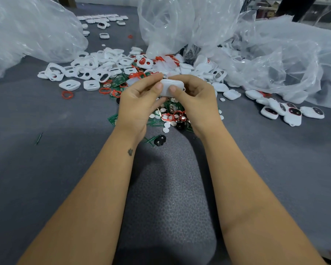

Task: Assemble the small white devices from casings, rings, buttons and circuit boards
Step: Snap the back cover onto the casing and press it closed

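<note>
Both my hands hold one small white device casing (172,86) above the parts pile. My left hand (139,100) pinches its left end between thumb and fingers. My right hand (195,96) grips its right end, thumb pressed on the front face. Below my hands lie green circuit boards (173,107), red rings (173,115), small round white buttons (166,125) and black round parts (159,140). Beyond my hands spreads a heap of white casing frames (96,69) with more red rings (67,95).
Several assembled white devices (292,111) lie at the right on the grey table mat (46,159). Large clear plastic bags (275,58) stand at the back, another bag (27,35) at the left. A row of white pieces (103,19) lies far back.
</note>
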`<state>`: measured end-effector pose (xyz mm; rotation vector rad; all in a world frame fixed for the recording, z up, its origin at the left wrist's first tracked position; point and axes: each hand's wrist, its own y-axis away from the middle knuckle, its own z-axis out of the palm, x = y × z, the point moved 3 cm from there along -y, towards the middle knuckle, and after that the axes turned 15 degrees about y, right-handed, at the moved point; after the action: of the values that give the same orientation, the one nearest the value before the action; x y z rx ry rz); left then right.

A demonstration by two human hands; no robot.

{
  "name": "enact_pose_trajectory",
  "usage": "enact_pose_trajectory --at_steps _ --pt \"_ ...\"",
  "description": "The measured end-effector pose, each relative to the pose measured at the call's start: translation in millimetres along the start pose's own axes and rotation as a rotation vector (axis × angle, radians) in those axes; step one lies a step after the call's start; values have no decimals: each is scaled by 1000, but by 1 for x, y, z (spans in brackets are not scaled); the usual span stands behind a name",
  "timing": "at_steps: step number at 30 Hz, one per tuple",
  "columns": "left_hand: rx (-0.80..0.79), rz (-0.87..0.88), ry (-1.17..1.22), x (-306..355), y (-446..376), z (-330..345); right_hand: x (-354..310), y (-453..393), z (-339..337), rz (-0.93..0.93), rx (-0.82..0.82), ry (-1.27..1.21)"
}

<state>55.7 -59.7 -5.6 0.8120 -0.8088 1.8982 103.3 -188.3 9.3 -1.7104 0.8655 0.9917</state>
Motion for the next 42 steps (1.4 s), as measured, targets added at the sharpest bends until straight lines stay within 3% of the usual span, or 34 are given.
enact_pose_trajectory --at_steps 6,17,24,32,35,40,42 --pt "-101 142 -178 3 0 -5 3 1 1 13 -22 -14" --pt "-83 93 -107 3 3 -2 -1 3 6 -45 -45 -2" --pt "5 51 -89 1 3 -1 -3 2 9 -60 11 102" --pt "204 -28 -73 1 2 -4 0 0 -2 58 124 -50" --pt "118 -93 -87 -1 4 1 -4 2 -2 -4 105 -40" --pt "-1 -58 -79 -1 8 4 -10 7 11 -117 51 295" --pt "-7 -46 -67 -1 8 2 -11 8 11 -85 60 263"
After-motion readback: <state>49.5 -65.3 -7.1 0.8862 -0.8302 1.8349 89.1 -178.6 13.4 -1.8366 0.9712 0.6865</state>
